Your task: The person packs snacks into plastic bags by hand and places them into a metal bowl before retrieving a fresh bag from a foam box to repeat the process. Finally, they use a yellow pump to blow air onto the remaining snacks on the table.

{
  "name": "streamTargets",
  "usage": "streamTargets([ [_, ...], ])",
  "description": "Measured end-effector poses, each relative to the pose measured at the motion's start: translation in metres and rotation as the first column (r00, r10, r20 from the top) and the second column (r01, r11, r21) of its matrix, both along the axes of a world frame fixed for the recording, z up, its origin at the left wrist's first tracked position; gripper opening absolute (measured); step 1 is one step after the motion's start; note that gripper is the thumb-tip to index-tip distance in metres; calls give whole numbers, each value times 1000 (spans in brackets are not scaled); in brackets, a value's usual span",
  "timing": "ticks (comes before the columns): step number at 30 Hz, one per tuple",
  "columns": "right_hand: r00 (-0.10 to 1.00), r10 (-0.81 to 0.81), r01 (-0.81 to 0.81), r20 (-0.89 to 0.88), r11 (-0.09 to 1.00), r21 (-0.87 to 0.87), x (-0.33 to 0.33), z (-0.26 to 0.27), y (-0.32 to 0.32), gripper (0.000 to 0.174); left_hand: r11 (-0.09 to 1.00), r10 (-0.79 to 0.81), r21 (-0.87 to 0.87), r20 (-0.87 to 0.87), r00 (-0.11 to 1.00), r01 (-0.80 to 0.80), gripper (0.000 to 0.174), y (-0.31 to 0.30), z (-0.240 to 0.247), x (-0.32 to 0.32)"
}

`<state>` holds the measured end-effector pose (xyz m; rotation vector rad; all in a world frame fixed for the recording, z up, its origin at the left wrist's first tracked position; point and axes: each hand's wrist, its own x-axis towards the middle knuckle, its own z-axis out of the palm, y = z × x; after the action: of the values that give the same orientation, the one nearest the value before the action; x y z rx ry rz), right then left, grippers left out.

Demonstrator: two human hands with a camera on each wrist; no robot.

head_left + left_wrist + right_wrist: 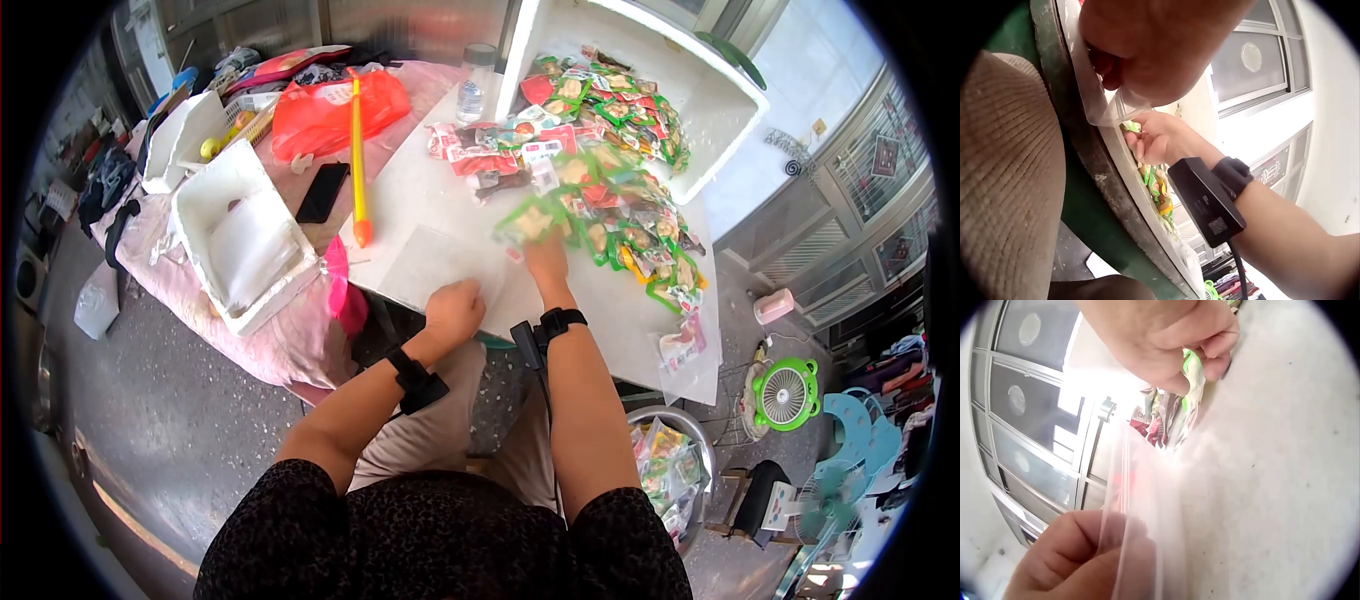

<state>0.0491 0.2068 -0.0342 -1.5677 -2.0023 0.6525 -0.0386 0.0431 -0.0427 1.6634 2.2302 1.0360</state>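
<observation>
My left hand point(455, 310) is at the table's front edge, holding a clear plastic bag point(1147, 481) between thumb and fingers. In the right wrist view the bag's film stands up from that hand. Just to the right, my right hand point(546, 262) pinches a green-edged snack packet point(1194, 381), blurred in the head view. Beyond it spreads a heap of small green snack packets point(640, 215), with some yellow and red among them. Several red-and-white packets point(490, 145) lie farther back on the white table point(400, 205).
A tipped white foam box point(722, 90) spills packets at the back right. Near it stands a clear bottle point(476, 88). Leftward are a yellow stick point(358, 170), a black phone point(323, 192) and another foam box point(255, 300). A metal basin point(708, 460) of filled bags sits low right.
</observation>
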Motion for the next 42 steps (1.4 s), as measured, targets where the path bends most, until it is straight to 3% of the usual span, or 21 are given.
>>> streamTargets([
  [3, 1000, -19, 19, 11, 999, -41, -12, 1, 9, 50, 999, -37, 6, -39, 999, 37, 11, -1, 0, 2],
  [6, 987, -111, 110, -114, 994, -21, -21, -8, 16, 45, 997, -29, 65, -29, 999, 31, 15, -3, -1, 4],
  [9, 881, 24, 35, -472, 993, 117, -8, -18, 24, 35, 997, -46, -66, -83, 996, 41, 26, -5, 7, 6],
  [12, 827, -13, -32, -562, 997, -71, 28, -5, 15, 25, 981, -64, -189, -78, 995, 48, 27, 1, 11, 10],
  [15, 756, 102, -122, -647, 992, 15, 79, 14, -10, 23, 971, -93, -230, -131, 987, 61, 26, 6, 13, 18],
  [18, 597, 127, -229, -792, 973, -17, 116, 40, -46, 23, 974, -107, -214, -138, 985, 76, 25, 13, 12, 26],
  [21, 646, 85, -349, -759, 917, -195, 146, 39, -62, 22, 983, -121, -155, -138, 983, 99, 22, 16, 9, 33],
  [24, 690, 36, -476, -723, 775, -415, 149, 42, -71, 22, 983, -119, -158, -144, 982, 96, 21, 16, 8, 37],
  [29, 715, 25, -546, -699, 644, -535, 141, 25, -61, 21, 985, -114, -140, -109, 987, 98, 18, 12, 13, 40],
  [33, 691, -13, -578, -723, 590, -563, 132, 18, -48, 20, 985, -174, 2, -126, 977, 175, 15, 13, -1, 39],
  [35, 656, -69, -604, -752, 549, -577, 125, 3, -37, 19, 977, -214, -4, -136, 967, 215, 16, 10, 2, 39],
  [39, 589, -162, -565, -792, 618, -546, 113, -11, -26, 18, 970, -244, -20, -174, 954, 244, 17, 9, 5, 39],
  [42, 540, -157, -636, -827, 566, -524, 126, -24, -21, 20, 976, -212, -103, -232, 949, 192, 17, 5, 12, 42],
])
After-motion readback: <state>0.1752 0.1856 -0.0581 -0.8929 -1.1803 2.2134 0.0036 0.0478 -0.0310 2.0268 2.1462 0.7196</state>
